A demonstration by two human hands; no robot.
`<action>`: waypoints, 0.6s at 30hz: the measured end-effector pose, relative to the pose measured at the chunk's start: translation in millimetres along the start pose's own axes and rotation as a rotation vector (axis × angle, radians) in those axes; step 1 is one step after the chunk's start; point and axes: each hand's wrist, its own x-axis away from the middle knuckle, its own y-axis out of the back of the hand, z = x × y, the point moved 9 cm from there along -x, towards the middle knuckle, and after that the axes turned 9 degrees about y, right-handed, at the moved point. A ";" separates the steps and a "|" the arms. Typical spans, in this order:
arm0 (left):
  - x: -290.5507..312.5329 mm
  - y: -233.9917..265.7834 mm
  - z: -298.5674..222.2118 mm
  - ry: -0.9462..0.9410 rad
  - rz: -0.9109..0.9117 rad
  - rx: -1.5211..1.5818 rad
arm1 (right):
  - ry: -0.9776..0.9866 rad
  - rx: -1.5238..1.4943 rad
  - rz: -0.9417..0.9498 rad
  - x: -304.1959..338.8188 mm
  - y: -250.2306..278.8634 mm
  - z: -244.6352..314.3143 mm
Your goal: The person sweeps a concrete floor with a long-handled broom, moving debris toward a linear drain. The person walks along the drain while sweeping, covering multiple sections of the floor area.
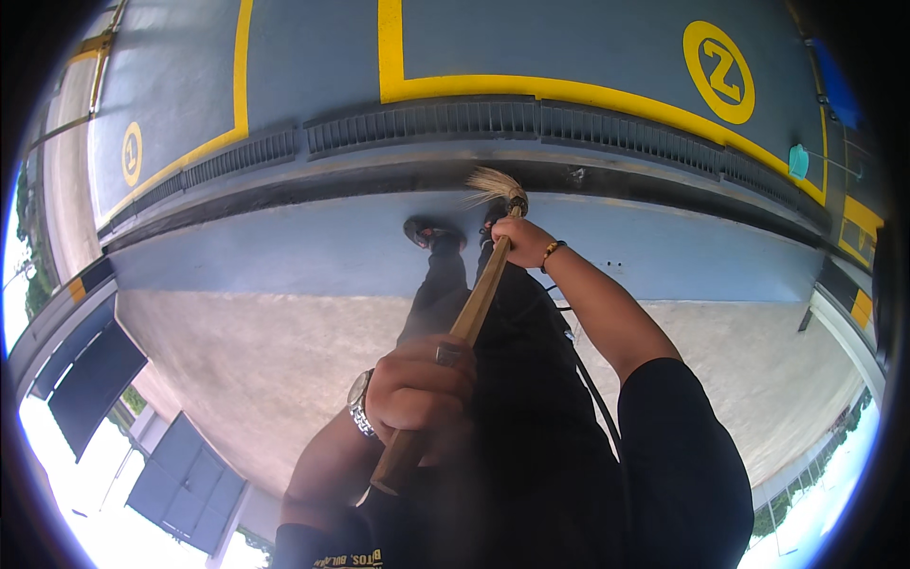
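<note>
A broom with a square-edged wooden handle (485,289) and pale straw bristles (496,185) slants away from my body. My left hand (422,387), with a ring and a metal watch at the wrist, is wrapped round the handle near its top end. Farther down, just above the bound bristle head, my right hand (524,243) grips the same handle; a beaded bracelet circles that wrist. The bristles spread out past my shoes, over the dark edge of the blue-grey floor strip (313,245). Whether they touch the floor I cannot tell.
A dark slotted drain grate (424,126) runs across ahead of my feet. Beyond it lies a grey floor with yellow lines (474,87) and a circled yellow marking (718,72). At far right stands a teal dustpan (799,161). My dark shoe (434,233) is on the strip.
</note>
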 end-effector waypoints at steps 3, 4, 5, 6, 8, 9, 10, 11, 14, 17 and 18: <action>-2.7 -9.5 -2.7 -0.030 0.055 0.043 | -0.031 0.013 -0.008 16.1 13.0 8.1; -3.9 -16.8 -4.5 -0.040 0.096 0.057 | -0.021 0.016 -0.028 19.7 13.8 10.8; -4.0 -22.9 -7.7 -0.050 0.134 0.069 | -0.010 0.018 -0.045 22.2 13.8 13.8; -2.7 -23.3 -15.1 -0.068 0.114 0.064 | -0.005 0.005 -0.055 23.2 12.1 16.1; -0.8 -25.1 -37.6 -0.103 0.071 0.061 | -0.001 -0.023 -0.072 16.6 13.4 41.9; -3.9 -23.1 -53.3 -0.074 0.085 0.057 | 0.062 -0.030 -0.115 7.1 15.0 63.9; -10.7 -18.3 -70.5 -0.046 0.116 0.071 | 0.069 -0.034 -0.147 -0.1 15.7 78.7; -5.4 -10.8 -87.3 -0.059 0.084 0.041 | 0.087 -0.045 -0.170 -10.7 13.3 94.7; 10.1 -2.0 -147.4 0.019 0.050 -0.109 | 0.239 -0.117 -0.186 -46.0 -4.0 151.3; 19.1 -8.0 -172.1 0.279 -0.344 -0.410 | 0.287 -0.163 -0.149 -76.7 -27.0 175.9; 19.4 -14.4 -171.4 0.250 -0.289 -0.467 | 0.297 -0.183 -0.125 -87.1 -37.5 177.6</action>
